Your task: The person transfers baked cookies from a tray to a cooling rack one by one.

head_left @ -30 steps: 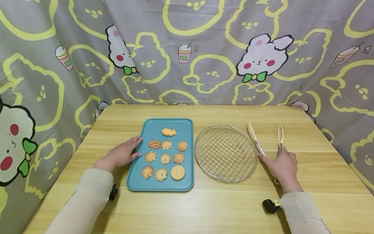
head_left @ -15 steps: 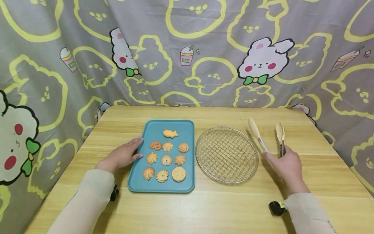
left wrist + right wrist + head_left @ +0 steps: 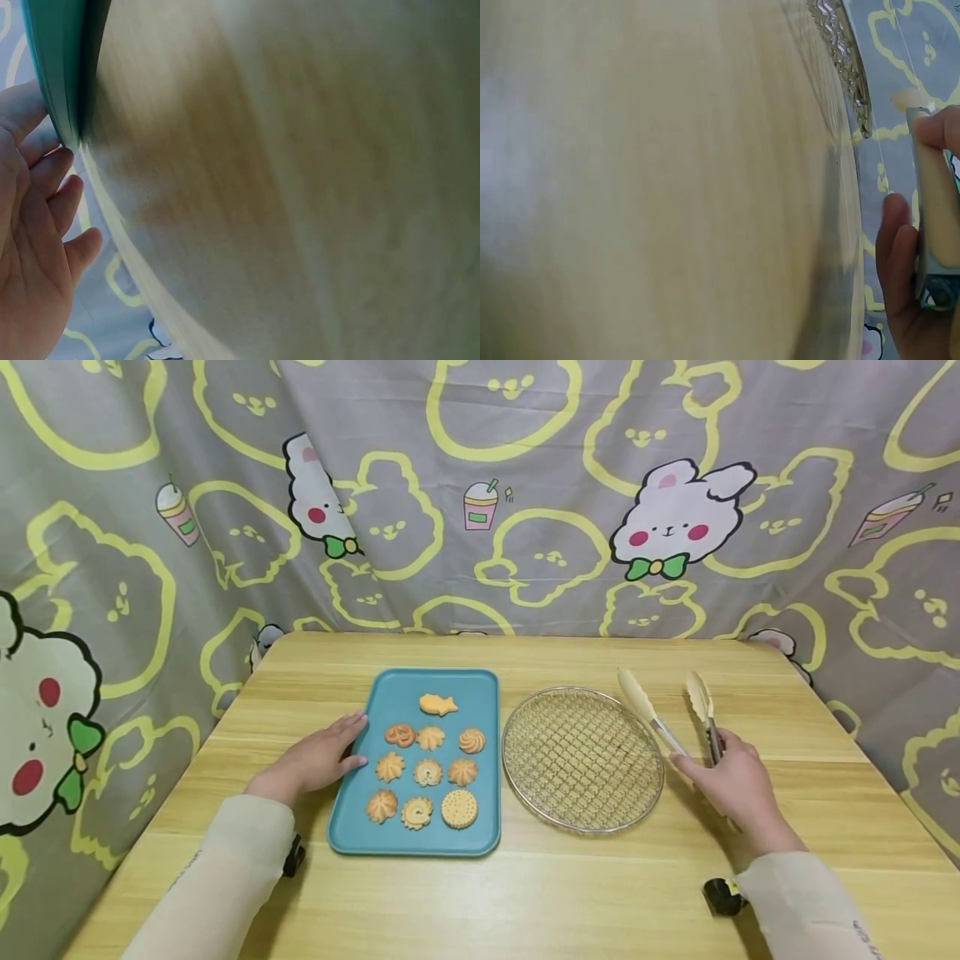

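My left hand (image 3: 311, 760) rests its fingertips on the left rim of a blue tray (image 3: 352, 835); the left wrist view shows its fingers at the tray's edge (image 3: 56, 67). Several cookies lie on the tray, among them a fish-shaped one (image 3: 437, 704), a pretzel-shaped one (image 3: 400, 735) and a round dotted one (image 3: 459, 809). With my right hand (image 3: 738, 781) I grip a pair of tongs (image 3: 710, 718), its cream tips spread apart and pointing to the back. In the right wrist view, thumb and fingers hold the tongs (image 3: 936, 202) from both sides.
A round wire rack (image 3: 582, 760) lies between the tray and the tongs. The wooden table (image 3: 570, 902) carries all of it. A grey patterned curtain (image 3: 420, 510) hangs behind and along the sides.
The tongs have come up in my right hand, first spreading, then shifting left so that one tip nears the rack. My left hand has stayed at the tray.
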### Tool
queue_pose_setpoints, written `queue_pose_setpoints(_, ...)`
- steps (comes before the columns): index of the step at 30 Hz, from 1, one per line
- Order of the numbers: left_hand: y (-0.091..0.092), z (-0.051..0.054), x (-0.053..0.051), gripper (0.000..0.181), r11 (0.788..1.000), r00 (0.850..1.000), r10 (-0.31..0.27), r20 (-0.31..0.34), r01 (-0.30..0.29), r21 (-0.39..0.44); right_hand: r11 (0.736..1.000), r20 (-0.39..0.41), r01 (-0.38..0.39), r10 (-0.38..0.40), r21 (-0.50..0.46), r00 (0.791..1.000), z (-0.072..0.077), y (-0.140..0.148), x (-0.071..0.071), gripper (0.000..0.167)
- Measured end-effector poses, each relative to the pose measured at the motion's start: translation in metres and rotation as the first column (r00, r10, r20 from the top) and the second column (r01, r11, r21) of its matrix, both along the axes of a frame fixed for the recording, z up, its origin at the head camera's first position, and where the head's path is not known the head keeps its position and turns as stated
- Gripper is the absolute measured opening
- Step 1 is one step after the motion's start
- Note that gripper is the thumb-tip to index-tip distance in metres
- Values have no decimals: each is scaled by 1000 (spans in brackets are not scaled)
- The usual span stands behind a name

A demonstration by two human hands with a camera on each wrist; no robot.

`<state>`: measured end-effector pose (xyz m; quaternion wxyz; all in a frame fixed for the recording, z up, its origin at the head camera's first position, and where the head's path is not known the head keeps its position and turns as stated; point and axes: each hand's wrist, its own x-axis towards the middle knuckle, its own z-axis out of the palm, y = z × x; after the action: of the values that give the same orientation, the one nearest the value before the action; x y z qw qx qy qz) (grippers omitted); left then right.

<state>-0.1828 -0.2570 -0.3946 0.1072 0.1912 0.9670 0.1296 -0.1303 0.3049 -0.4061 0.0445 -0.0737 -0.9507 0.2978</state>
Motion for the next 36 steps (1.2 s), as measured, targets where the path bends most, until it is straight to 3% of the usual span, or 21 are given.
queue_pose_setpoints(8,0,0,1,68,1000,1000,-8,-8,8,4,998,19,-66,66,16,998,1,-2,-6,98)
queue_pose_setpoints(17,-2,-3,1,68,1000,1000,-14,-17,14,-2,996,-7,-87,88,26,996,4,-4,-12,89)
queue_pose_setpoints(29,-2,-4,0,68,1000,1000,-5,-9,5,-4,985,53,-167,165,35,985,8,-6,-20,110)
queue_pose_setpoints(36,0,-2,0,67,1000,1000,-4,-10,4,-1,975,17,-214,213,56,977,11,-9,-24,109)
